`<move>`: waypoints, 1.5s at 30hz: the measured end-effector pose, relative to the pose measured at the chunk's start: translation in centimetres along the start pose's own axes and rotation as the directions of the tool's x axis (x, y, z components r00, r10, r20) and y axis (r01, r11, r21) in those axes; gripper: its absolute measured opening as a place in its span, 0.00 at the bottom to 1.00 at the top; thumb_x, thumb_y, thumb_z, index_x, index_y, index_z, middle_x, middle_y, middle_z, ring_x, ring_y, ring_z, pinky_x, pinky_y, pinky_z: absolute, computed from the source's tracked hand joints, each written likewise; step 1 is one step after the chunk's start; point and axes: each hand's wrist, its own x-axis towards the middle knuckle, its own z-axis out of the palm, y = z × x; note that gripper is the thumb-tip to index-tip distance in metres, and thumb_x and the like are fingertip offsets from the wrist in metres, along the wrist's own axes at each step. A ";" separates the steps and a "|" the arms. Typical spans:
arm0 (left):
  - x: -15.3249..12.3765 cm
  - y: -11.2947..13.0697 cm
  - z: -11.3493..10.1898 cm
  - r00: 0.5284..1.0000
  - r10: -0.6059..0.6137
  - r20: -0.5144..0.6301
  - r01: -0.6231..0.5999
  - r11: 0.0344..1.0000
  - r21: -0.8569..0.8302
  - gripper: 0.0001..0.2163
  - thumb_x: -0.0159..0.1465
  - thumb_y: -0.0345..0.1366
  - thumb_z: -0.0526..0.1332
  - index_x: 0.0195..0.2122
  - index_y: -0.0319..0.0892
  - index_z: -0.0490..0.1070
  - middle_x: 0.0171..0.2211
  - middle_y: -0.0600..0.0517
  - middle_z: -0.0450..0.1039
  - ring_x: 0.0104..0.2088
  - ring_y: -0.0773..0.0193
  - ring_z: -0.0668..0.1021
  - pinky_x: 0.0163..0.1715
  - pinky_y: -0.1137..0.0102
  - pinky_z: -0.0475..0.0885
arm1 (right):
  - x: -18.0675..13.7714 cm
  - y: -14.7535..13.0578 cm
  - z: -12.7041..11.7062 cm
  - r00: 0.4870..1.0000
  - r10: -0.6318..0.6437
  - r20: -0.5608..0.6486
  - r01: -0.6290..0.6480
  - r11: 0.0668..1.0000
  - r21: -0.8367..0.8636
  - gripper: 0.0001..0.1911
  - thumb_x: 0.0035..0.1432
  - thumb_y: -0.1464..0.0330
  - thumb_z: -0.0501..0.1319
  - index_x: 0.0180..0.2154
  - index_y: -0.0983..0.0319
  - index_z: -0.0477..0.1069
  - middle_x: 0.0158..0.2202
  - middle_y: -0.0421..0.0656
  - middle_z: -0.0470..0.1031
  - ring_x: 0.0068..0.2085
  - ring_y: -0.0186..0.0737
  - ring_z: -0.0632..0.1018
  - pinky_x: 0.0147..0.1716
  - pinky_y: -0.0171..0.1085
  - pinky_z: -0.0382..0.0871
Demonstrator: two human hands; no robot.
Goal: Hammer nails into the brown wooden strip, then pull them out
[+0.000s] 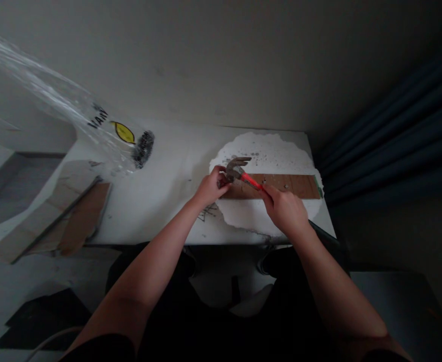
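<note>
My right hand (286,208) is wrapped round the red handle of a claw hammer (239,168), whose grey head lies just beside my left fingers. At the left end of a brown wooden board (296,186), my left hand (213,186) is closed with its fingertips pinched together. Whatever sits between those fingertips is dark, small and partly hidden by the hammer head. Under the board lies a white, ragged-edged slab (239,213) with grey specks on its upper part. A few small bits rest on the board's surface.
Thin nails or wires (206,212) lie left of the slab on the white table (160,201). Clear plastic wrap with a yellow print (123,132) hangs at the left. Board pieces (87,216) lie at the table's left end; a dark curtain (394,130) hangs right.
</note>
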 end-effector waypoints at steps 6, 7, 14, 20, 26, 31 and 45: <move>-0.1 0.0 0.1 1.000 -0.002 0.002 0.002 1.000 0.002 0.20 0.58 0.31 0.64 0.50 0.45 0.59 0.31 0.57 0.77 0.30 0.67 0.78 0.33 0.72 0.68 | 0.1 0.0 0.1 1.000 0.025 -0.001 -0.025 1.000 -0.001 0.26 0.73 0.55 0.44 0.58 0.55 0.72 0.34 0.49 0.82 0.33 0.49 0.81 0.33 0.40 0.69; -0.1 0.0 0.0 1.000 -0.004 0.005 0.004 1.000 -0.002 0.20 0.58 0.31 0.64 0.50 0.45 0.59 0.30 0.57 0.77 0.30 0.67 0.78 0.33 0.72 0.68 | 0.1 0.0 0.1 1.000 0.022 0.017 -0.022 1.000 -0.002 0.26 0.73 0.55 0.44 0.59 0.55 0.72 0.35 0.50 0.82 0.33 0.49 0.81 0.33 0.40 0.69; -0.1 0.2 0.1 0.999 -0.049 0.017 0.049 0.999 0.003 0.19 0.59 0.32 0.64 0.50 0.45 0.60 0.31 0.56 0.76 0.31 0.66 0.78 0.33 0.72 0.69 | 0.0 -0.1 0.2 1.000 0.017 0.012 -0.017 1.000 -0.004 0.26 0.73 0.55 0.44 0.60 0.55 0.71 0.37 0.50 0.82 0.34 0.48 0.81 0.35 0.40 0.69; -0.1 -0.1 -0.4 0.999 -0.024 0.045 0.025 0.999 -0.026 0.23 0.56 0.31 0.65 0.52 0.44 0.61 0.37 0.53 0.76 0.31 0.68 0.76 0.32 0.72 0.69 | 0.0 0.2 0.6 1.000 0.020 -0.013 -0.020 1.000 0.009 0.26 0.73 0.55 0.44 0.60 0.55 0.71 0.36 0.49 0.82 0.34 0.48 0.82 0.34 0.40 0.69; -0.1 -0.7 -1.5 0.999 -0.029 -0.024 0.027 0.996 -0.082 0.25 0.53 0.26 0.61 0.53 0.44 0.62 0.45 0.50 0.76 0.32 0.70 0.75 0.29 0.74 0.67 | -0.1 0.2 1.5 1.000 0.021 0.012 -0.021 1.000 -0.005 0.25 0.73 0.55 0.45 0.59 0.54 0.72 0.35 0.48 0.82 0.32 0.48 0.82 0.33 0.39 0.69; 0.0 -0.6 -1.8 0.994 -0.070 -0.078 0.069 0.997 -0.020 0.22 0.54 0.25 0.58 0.52 0.44 0.65 0.40 0.52 0.77 0.31 0.69 0.75 0.32 0.72 0.69 | -0.2 0.3 1.7 1.000 0.028 -0.009 -0.028 0.999 0.019 0.25 0.73 0.55 0.45 0.60 0.55 0.71 0.39 0.49 0.83 0.35 0.48 0.82 0.34 0.39 0.69; -0.3 -4.1 -5.3 0.868 -0.491 0.071 0.352 0.710 0.610 0.12 0.58 0.37 0.60 0.42 0.43 0.75 0.39 0.42 0.81 0.38 0.52 0.80 0.33 0.64 0.70 | -0.1 0.2 2.3 0.999 0.008 0.031 -0.008 1.000 -0.010 0.24 0.73 0.55 0.46 0.60 0.54 0.71 0.39 0.49 0.83 0.34 0.48 0.82 0.34 0.39 0.69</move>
